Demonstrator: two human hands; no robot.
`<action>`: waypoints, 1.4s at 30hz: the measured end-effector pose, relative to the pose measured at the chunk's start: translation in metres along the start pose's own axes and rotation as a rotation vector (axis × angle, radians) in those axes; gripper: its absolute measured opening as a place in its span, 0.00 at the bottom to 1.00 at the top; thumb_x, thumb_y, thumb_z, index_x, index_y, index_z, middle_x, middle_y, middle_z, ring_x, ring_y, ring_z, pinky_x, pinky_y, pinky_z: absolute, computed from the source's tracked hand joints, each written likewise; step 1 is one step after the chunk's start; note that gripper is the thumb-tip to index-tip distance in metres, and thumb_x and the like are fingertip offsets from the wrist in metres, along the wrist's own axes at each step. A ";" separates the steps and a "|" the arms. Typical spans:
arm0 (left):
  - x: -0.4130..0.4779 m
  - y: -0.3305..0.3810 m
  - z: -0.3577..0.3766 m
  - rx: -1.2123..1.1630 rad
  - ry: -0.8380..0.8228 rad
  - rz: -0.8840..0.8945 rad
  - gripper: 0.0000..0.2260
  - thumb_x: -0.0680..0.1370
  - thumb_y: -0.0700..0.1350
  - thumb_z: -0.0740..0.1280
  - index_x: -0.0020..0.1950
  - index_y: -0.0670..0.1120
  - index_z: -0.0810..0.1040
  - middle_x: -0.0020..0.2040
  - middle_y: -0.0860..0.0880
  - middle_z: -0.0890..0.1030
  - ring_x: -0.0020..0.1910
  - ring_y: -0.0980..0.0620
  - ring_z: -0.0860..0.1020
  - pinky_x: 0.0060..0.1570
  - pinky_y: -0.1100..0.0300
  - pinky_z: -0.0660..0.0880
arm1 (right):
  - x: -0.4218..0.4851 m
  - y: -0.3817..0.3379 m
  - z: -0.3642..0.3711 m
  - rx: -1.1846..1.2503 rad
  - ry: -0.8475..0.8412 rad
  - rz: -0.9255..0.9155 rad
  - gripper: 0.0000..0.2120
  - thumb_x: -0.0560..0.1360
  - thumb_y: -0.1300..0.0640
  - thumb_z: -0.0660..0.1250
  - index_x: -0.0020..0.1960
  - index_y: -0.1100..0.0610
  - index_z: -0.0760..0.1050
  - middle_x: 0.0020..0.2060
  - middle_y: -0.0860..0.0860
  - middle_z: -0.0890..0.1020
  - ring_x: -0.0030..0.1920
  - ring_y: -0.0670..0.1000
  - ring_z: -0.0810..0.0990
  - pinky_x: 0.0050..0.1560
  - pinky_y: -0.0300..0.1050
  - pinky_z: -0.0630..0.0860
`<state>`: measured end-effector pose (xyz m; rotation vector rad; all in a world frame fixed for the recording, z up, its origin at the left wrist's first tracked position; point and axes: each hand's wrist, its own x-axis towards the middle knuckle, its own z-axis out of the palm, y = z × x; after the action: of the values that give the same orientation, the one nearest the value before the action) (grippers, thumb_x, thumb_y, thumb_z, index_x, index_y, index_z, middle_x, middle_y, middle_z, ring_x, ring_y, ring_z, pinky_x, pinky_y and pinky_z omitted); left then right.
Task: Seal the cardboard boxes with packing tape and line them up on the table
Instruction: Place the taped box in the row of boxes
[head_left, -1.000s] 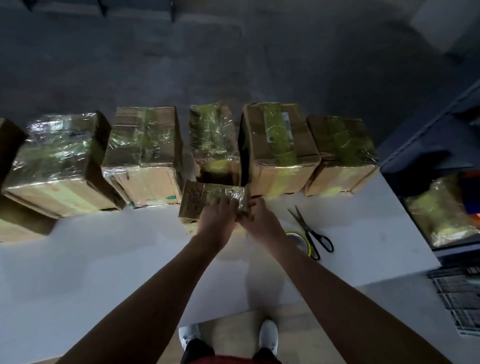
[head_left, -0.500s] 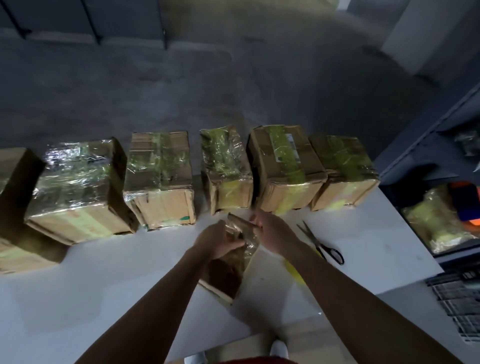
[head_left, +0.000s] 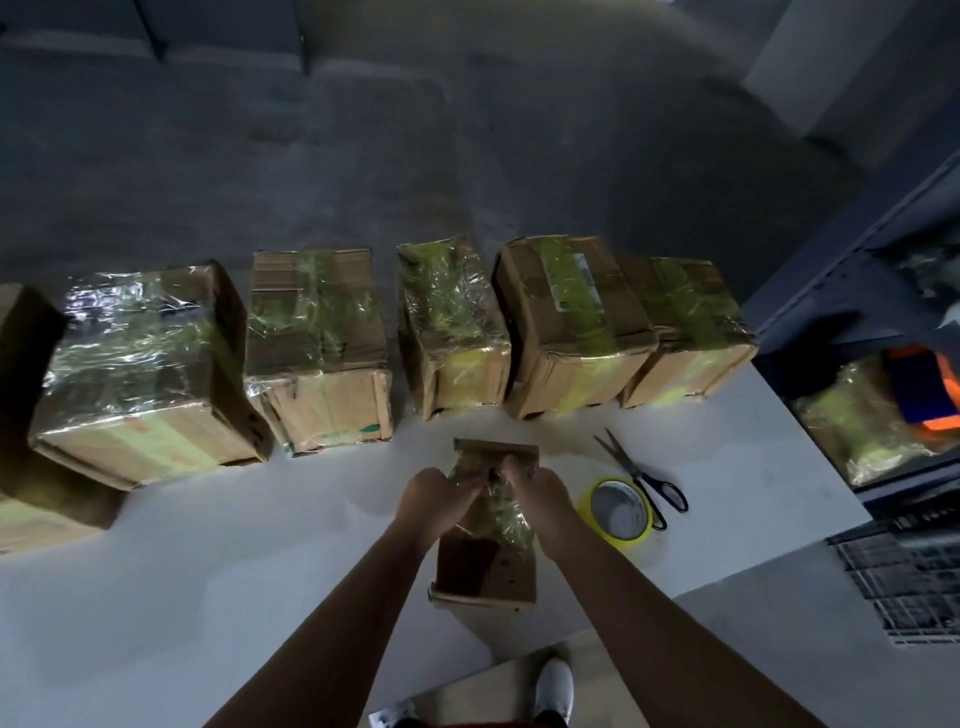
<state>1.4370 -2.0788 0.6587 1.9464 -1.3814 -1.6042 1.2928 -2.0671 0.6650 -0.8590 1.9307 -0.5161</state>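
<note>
A small cardboard box (head_left: 488, 571), partly wrapped in clear tape, lies lengthwise on the white table (head_left: 208, 597) in front of me. My left hand (head_left: 434, 501) grips its left side near the far end. My right hand (head_left: 537, 493) grips the right side, fingers curled over the top. A yellow roll of packing tape (head_left: 618, 512) lies flat just right of my right hand. Along the table's far edge stands a row of several taped boxes, among them a large one (head_left: 140, 374), a middle one (head_left: 452, 327) and the rightmost (head_left: 685, 332).
Black-handled scissors (head_left: 641, 475) lie beside the tape roll. A dark shelf unit (head_left: 883, 322) at the right holds a wrapped parcel (head_left: 857, 431) and an orange-and-blue item. A wire rack (head_left: 904, 577) stands at lower right. Another box (head_left: 21, 415) sits at the far left.
The small box has been turned from crosswise near the row to lengthwise and drawn toward me, with both hands staying on it. The tape roll is now uncovered.
</note>
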 end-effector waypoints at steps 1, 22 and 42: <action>-0.002 0.002 -0.001 -0.067 -0.057 -0.024 0.15 0.75 0.52 0.68 0.41 0.40 0.80 0.37 0.45 0.81 0.37 0.50 0.80 0.37 0.59 0.74 | -0.001 0.000 0.000 0.018 -0.025 0.016 0.22 0.77 0.41 0.62 0.43 0.62 0.75 0.38 0.56 0.77 0.40 0.54 0.76 0.41 0.46 0.69; -0.056 0.068 0.042 -0.535 -0.114 0.119 0.24 0.68 0.61 0.68 0.54 0.44 0.76 0.51 0.46 0.82 0.52 0.46 0.79 0.50 0.50 0.74 | -0.003 -0.011 -0.119 0.242 -0.262 -0.179 0.35 0.76 0.30 0.48 0.62 0.55 0.78 0.56 0.59 0.82 0.54 0.58 0.81 0.57 0.53 0.77; -0.106 0.160 0.125 -0.663 -0.205 0.403 0.23 0.78 0.56 0.60 0.66 0.42 0.74 0.61 0.39 0.80 0.61 0.40 0.78 0.63 0.44 0.71 | 0.033 0.017 -0.242 0.609 -0.589 -0.257 0.37 0.73 0.34 0.66 0.69 0.62 0.70 0.68 0.68 0.69 0.68 0.69 0.69 0.68 0.69 0.64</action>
<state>1.2566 -2.0339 0.7932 1.0788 -1.0236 -1.7808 1.0634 -2.0785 0.7509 -0.7443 1.0446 -0.8386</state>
